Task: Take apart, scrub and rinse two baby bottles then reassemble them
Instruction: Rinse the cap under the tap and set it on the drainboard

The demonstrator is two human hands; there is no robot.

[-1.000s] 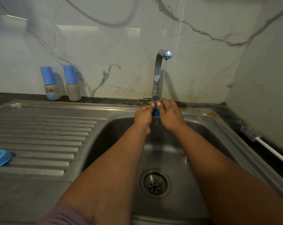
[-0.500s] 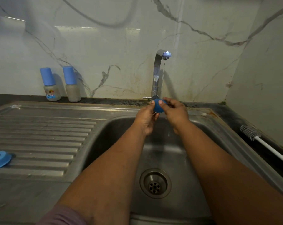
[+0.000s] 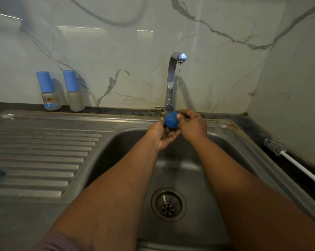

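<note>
Dark worktop with inset steel sink; two capped bottles at rear left, brush at right.

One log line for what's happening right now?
step: rinsing | item: blue cap | left hand: holds cap | right hand: holds cap | tap: thin stream

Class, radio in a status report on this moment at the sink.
Both hands, left and right, hold blue cap under running tap. Bottle brush lies aside; nothing blocking.
</note>
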